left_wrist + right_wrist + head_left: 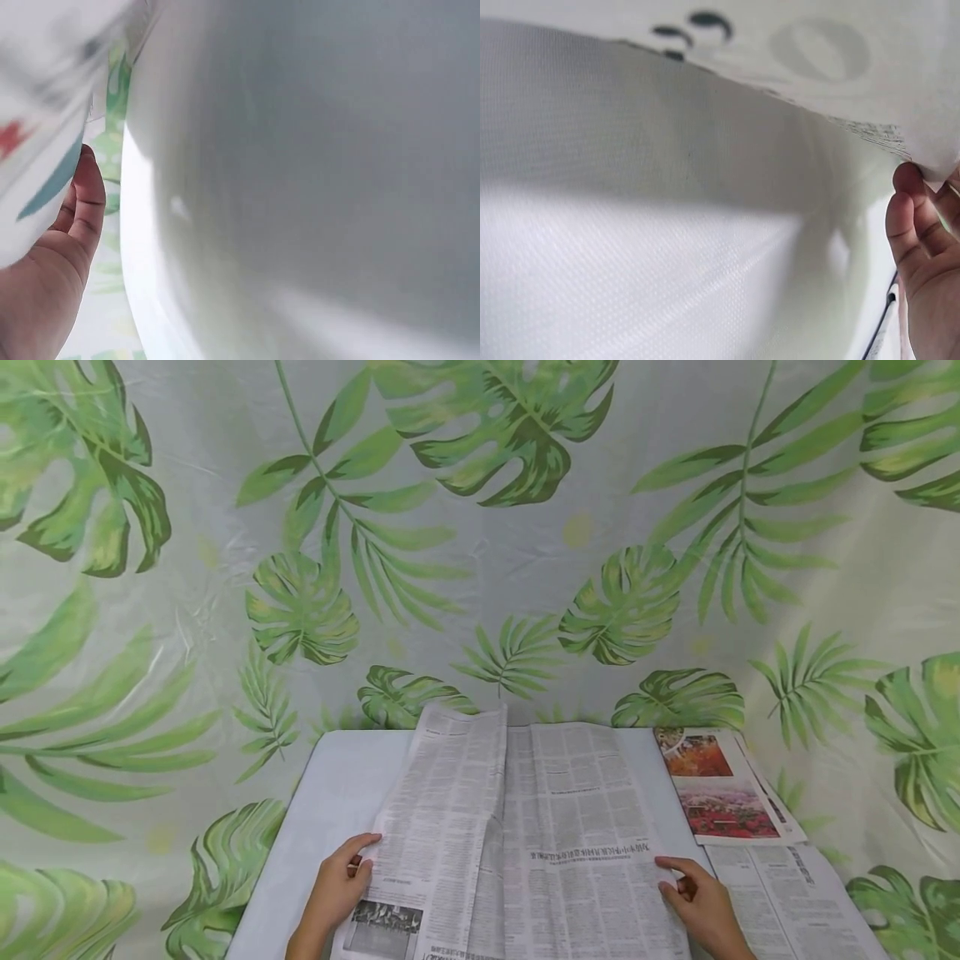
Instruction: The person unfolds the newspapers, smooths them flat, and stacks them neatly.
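An unfolded newspaper (581, 827) spreads across the middle of the table, creased down its centre, its left page raised at the far end. My left hand (337, 881) pinches its left edge between thumb and fingers. On the opposite side, my right hand (701, 902) pinches the right edge. In the left wrist view the left hand (56, 262) grips the lifted sheet, part of which is blurred. The right wrist view shows the right hand (930, 240) with the paper's edge between its fingertips, the sheet held above the white surface.
On the table's right side lie a page with colour flower photos (727, 793) and another printed newspaper sheet (787, 902). The white table (300, 802) shows at the left. Behind it hangs a leaf-patterned curtain (517, 560).
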The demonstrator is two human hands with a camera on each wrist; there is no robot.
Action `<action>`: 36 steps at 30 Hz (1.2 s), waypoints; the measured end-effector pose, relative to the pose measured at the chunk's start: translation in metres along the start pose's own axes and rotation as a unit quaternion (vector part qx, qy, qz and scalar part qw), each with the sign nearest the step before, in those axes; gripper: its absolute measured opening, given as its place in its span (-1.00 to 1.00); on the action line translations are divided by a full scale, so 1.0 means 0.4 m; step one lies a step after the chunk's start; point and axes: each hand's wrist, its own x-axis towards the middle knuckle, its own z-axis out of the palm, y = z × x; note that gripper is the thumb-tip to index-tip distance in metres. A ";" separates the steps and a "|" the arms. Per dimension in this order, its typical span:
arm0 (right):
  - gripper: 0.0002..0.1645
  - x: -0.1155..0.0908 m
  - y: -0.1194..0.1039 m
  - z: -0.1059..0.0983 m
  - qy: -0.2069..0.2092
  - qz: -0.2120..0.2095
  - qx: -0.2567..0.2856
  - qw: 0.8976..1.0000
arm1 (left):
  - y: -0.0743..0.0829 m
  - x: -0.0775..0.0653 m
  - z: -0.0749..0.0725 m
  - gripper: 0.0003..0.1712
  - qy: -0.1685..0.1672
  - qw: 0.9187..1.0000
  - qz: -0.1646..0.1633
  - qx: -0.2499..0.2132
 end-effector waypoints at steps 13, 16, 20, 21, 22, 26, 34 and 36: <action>-0.54 -0.012 0.009 0.001 0.017 -0.020 -0.016 1.000 | -0.047 -0.013 -0.054 -0.49 -0.019 0.998 -0.033 0.051; -0.53 -0.011 0.017 0.001 0.012 -0.014 -0.019 1.000 | -0.057 -0.018 -0.065 -0.47 -0.020 0.998 -0.036 0.054; -0.53 -0.008 0.036 0.002 0.007 -0.014 -0.024 1.000 | -0.071 -0.025 -0.083 -0.48 -0.021 0.997 -0.045 0.054; -0.53 -0.008 0.040 0.002 0.007 -0.014 -0.026 1.000 | -0.074 -0.027 -0.088 -0.48 -0.020 0.997 -0.047 0.055; -0.53 -0.007 0.044 0.003 0.007 -0.016 -0.027 0.999 | -0.078 -0.028 -0.093 -0.49 -0.019 0.997 -0.051 0.059; -0.53 -0.006 0.051 0.002 0.004 -0.013 -0.032 0.999 | -0.089 -0.035 -0.115 -0.51 -0.012 0.996 -0.053 0.077; -0.51 -0.003 0.051 -0.008 -0.025 0.019 -0.040 0.999 | -0.125 -0.047 -0.157 -0.44 -0.032 0.991 -0.054 0.117; -0.50 -0.001 0.052 -0.010 -0.031 0.024 -0.045 0.998 | -0.136 -0.049 -0.171 -0.39 -0.041 0.990 -0.047 0.125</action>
